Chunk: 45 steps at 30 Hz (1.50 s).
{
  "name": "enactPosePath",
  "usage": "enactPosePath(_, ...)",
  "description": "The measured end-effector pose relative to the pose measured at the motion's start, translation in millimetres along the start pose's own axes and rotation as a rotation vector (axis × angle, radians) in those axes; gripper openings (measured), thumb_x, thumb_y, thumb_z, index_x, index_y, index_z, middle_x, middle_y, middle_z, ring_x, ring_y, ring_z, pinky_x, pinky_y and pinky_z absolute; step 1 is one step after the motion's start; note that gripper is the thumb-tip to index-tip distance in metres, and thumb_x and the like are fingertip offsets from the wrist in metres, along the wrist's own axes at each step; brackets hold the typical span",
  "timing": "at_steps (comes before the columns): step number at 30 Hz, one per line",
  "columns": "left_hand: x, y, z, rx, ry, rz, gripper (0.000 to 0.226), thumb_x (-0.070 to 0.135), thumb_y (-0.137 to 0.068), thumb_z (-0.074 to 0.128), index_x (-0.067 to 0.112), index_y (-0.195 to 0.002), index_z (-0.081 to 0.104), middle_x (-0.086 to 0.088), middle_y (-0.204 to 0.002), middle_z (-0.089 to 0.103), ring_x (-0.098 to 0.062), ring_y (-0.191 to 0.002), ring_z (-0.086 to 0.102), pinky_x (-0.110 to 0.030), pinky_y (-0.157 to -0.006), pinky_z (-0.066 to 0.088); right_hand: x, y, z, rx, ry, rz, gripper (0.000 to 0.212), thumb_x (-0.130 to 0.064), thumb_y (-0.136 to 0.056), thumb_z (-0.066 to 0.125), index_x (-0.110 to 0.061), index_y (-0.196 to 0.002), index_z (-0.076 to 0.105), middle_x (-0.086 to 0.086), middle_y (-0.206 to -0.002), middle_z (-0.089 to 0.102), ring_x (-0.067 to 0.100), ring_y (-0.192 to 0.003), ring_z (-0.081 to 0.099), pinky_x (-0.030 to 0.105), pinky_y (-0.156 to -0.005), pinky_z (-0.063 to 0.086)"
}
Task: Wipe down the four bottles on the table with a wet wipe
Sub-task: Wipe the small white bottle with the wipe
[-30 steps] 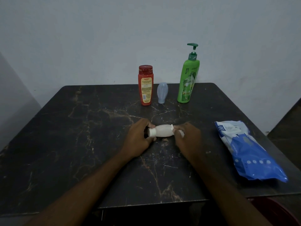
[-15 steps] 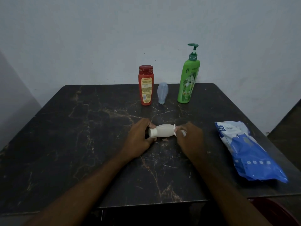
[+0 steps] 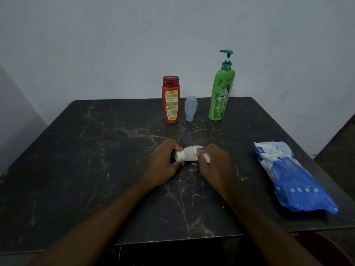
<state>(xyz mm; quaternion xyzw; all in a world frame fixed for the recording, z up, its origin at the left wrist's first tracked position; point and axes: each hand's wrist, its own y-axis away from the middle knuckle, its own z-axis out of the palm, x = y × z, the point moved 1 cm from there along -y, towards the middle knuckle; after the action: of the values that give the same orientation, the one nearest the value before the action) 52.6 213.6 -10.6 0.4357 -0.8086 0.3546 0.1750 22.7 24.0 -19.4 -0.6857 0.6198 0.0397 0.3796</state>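
White bottle (image 3: 189, 153) lies sideways, cap end in grip of left hand (image 3: 163, 166), right hand (image 3: 215, 163) grip pinching wet wipe (image 3: 206, 157) to it.

Wipes pack (image 3: 292, 177): soft blue-and-white packet, lying flat by the tabletop's right edge, white end toward the far edge, blue end toward the near right corner.
Tabletop (image 3: 86, 160): dark stone-look slab with pale brown veining, rounded far corners.
Wall (image 3: 115, 45): plain grey-white, just behind the far edge.
Red object (image 3: 326, 246): partly visible below the near right corner; type unclear.
Floor (image 3: 338, 143): dark, right of the table.
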Motion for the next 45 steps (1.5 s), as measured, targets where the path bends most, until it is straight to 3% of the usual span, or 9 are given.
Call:
enactPosePath(6,0.3,0.8,-0.9,0.013,0.017,-0.013,0.037,0.017,-0.073,0.087,0.022,-0.096,0.059,0.008,-0.103,0.064,-0.005,-0.092,0.060,-0.030,-0.076,0.052,16.2,-5.3,-3.7,-0.012,0.062,0.195,0.016,-0.025,-0.093,0.055,-0.017,-0.100,0.068,0.000,-0.099,0.063,0.012,-0.086,0.058,0.020,-0.074,0.037)
enactPosePath(15,2.2,-0.7,-2.7,0.048,0.076,-0.052,0.033,0.035,-0.072,0.088,0.020,-0.091,0.065,0.011,-0.091,0.067,-0.007,-0.083,0.062,-0.019,-0.068,0.049,-14.4,7.6,1.2,-0.089,-0.008,-0.189,0.025,-0.021,-0.092,0.055,-0.014,-0.113,0.066,-0.002,-0.104,0.059,0.005,-0.087,0.056,0.017,-0.076,0.043)
enactPosePath(18,1.4,-0.8,-4.2,0.027,0.072,-0.063,0.032,0.030,-0.073,0.088,0.021,-0.093,0.065,0.012,-0.095,0.066,-0.003,-0.089,0.061,-0.015,-0.071,0.048,-3.7,1.2,-2.5,-0.054,0.031,-0.076,0.019,-0.019,-0.093,0.057,-0.014,-0.106,0.068,-0.003,-0.098,0.058,0.004,-0.083,0.052,0.006,-0.068,0.031)
enactPosePath(22,0.7,-0.6,-4.5,-0.005,0.048,-0.066,0.036,0.023,-0.074,0.087,0.021,-0.100,0.064,0.011,-0.104,0.065,0.000,-0.095,0.059,-0.014,-0.076,0.048,15.6,-6.1,-6.5,-0.003,0.043,0.145,0.019,-0.019,-0.091,0.059,-0.016,-0.106,0.070,0.000,-0.101,0.064,0.008,-0.087,0.057,0.011,-0.073,0.033)
enactPosePath(32,3.0,-1.4,-6.3,-0.004,0.075,-0.024,0.038,0.017,-0.075,0.085,0.021,-0.104,0.062,0.009,-0.108,0.064,-0.003,-0.097,0.060,-0.025,-0.081,0.052,-12.0,4.1,-3.3,-0.072,-0.059,-0.110,0.022,-0.012,-0.089,0.064,-0.013,-0.110,0.071,0.006,-0.106,0.066,0.017,-0.096,0.063,0.015,-0.087,0.038)
enactPosePath(35,3.5,-2.2,-6.9,-0.012,0.160,-0.086,0.031,0.026,-0.079,0.084,0.021,-0.102,0.064,0.011,-0.105,0.068,-0.004,-0.095,0.063,-0.022,-0.079,0.053,-11.5,4.0,-5.2,-0.121,-0.044,-0.066,0.025,-0.016,-0.093,0.060,-0.017,-0.116,0.069,0.001,-0.114,0.064,0.010,-0.102,0.058,0.014,-0.091,0.037)
enactPosePath(38,1.8,-3.5,-7.7,-0.015,0.220,-0.158,0.029,0.021,-0.079,0.084,0.024,-0.101,0.065,0.011,-0.103,0.069,-0.003,-0.095,0.065,-0.021,-0.079,0.055,-2.3,-0.6,-5.9,-0.070,0.019,0.044,0.023,-0.023,-0.094,0.059,-0.022,-0.115,0.068,-0.004,-0.109,0.062,0.000,-0.090,0.050,0.003,-0.076,0.032)
enactPosePath(42,0.9,-4.9,-6.8,-0.029,0.260,-0.216,0.041,0.017,-0.077,0.086,0.021,-0.115,0.069,0.013,-0.111,0.069,0.007,-0.099,0.063,-0.008,-0.081,0.051,8.5,-7.5,-11.5,0.025,0.007,0.191,0.022,-0.021,-0.094,0.059,-0.014,-0.112,0.068,0.005,-0.108,0.066,0.012,-0.093,0.059,0.019,-0.083,0.041)
enactPosePath(45,2.2,-4.5,-7.0,-0.043,0.200,-0.185,0.043,0.019,-0.079,0.084,0.021,-0.120,0.070,0.015,-0.115,0.068,0.010,-0.102,0.061,-0.004,-0.083,0.047,3.3,-7.6,-11.0,0.013,0.021,0.191,0.023,-0.020,-0.095,0.056,-0.014,-0.116,0.066,0.003,-0.111,0.062,0.007,-0.090,0.054,0.017,-0.079,0.039)
